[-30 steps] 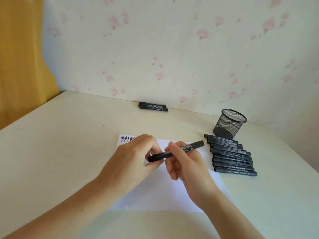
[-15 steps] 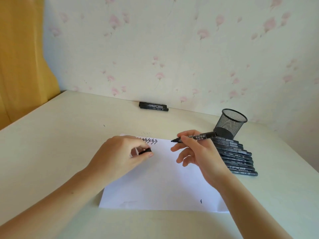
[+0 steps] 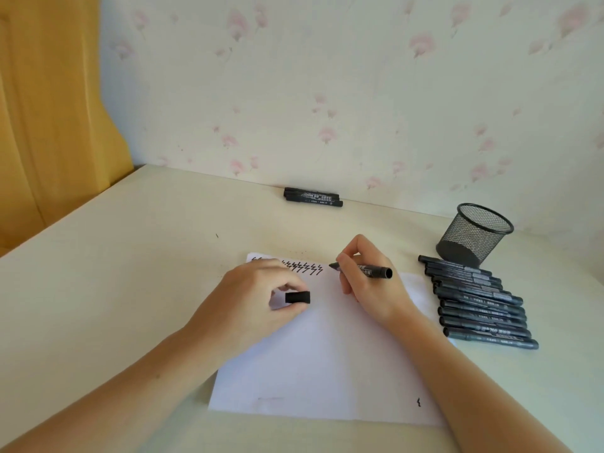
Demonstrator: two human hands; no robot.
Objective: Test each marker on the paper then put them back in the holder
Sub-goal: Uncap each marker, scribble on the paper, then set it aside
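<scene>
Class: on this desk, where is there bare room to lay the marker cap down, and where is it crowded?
Free: desk left of the paper; paper's blank middle below the zigzag marks. Crowded: right edge, by the marker row and mesh holder.

Soft, even daylight fills the scene, bright without glare, and the paper (image 3: 327,348) shows a faint bluish cast. Shadows under the hands are weak and diffuse. Wide-angle bending shows toward 9 and 3 o'clock, and detail is slightly soft throughout.
</scene>
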